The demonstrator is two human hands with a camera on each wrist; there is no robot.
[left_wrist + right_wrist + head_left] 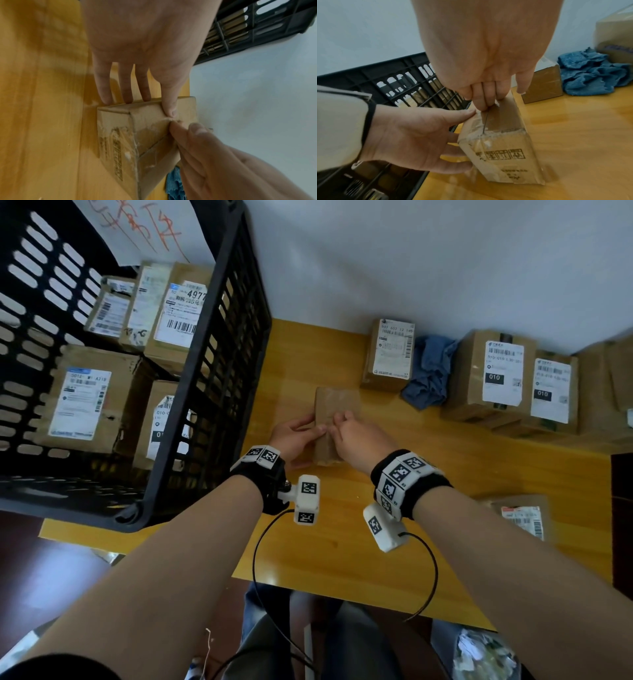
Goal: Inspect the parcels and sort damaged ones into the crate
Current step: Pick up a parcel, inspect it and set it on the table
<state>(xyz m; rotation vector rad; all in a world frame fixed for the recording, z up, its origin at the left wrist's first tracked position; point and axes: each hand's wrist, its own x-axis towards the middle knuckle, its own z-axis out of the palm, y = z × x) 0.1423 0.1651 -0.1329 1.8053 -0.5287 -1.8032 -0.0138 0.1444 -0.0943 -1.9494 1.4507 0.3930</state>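
A small brown cardboard parcel lies on the yellow table, its top seam covered with crumpled clear tape. My left hand holds its left side, thumb on the top edge and fingers down the side. My right hand has curled fingers on the seam, and in the left wrist view thumb and forefinger pinch at the tape there. The black slotted crate stands just left of the parcel and holds several labelled boxes.
A labelled box and a crumpled blue cloth lie behind the parcel. Two more labelled boxes stand at the back right against the wall. A flat parcel lies at the right edge.
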